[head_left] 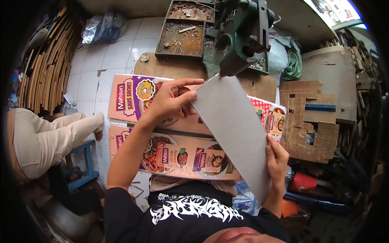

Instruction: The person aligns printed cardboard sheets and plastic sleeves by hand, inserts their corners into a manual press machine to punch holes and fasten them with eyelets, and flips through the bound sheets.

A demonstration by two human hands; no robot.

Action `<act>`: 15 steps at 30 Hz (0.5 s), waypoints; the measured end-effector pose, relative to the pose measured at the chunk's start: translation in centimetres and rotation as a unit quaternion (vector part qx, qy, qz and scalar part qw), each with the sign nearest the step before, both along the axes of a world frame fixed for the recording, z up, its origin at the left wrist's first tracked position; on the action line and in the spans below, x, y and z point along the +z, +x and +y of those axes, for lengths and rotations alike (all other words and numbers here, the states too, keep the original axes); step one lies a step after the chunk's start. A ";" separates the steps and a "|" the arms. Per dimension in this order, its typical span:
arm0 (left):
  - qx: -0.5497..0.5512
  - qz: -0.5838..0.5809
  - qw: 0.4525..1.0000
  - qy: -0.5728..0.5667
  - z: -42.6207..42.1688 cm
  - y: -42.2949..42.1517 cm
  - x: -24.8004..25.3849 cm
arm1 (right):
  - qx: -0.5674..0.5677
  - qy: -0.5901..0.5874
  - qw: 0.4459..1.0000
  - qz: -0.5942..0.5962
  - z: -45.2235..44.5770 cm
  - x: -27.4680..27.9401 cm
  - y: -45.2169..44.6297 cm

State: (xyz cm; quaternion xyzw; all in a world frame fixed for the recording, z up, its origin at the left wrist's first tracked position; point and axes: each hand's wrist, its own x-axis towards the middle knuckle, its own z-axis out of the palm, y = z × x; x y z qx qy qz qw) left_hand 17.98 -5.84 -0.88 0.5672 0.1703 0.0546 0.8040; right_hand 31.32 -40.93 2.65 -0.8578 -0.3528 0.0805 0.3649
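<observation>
A long, plain grey-white panel (235, 125) slants across the middle, its far corner under the head of a green cast-metal press (239, 48). My left hand (174, 99) pinches its left edge near that corner, thumb on top and index finger stretched along the edge. Lower down on the opposite edge, my right hand (276, 158) grips the panel, fingers partly hidden. Beneath lie printed "Mahsuri" sauce signs: one sign (125, 99) under my left hand and another sign (182, 156) nearer my body. A red-checked printed piece (275, 119) shows past the panel's right edge.
A rusty compartment tray (178, 40) with small metal parts stands left of the press. Cut brown board (300, 137) lies at the right. Wooden strips (48, 65) are stacked far left. Another person's legs (60, 133) are beside a blue stool frame (87, 166).
</observation>
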 end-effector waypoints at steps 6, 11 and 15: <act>-0.015 -0.024 0.999 0.015 0.2 -0.2 0.1 | -0.037 -0.044 0.984 0.166 -0.9 0.1 -0.2; -0.022 -0.060 0.998 0.020 0.2 -0.4 -0.2 | 0.092 -0.125 0.981 0.117 0.7 0.4 2.3; -0.025 -0.065 0.997 0.023 0.0 -0.4 0.2 | 0.038 -0.018 0.999 -0.013 6.4 0.3 7.4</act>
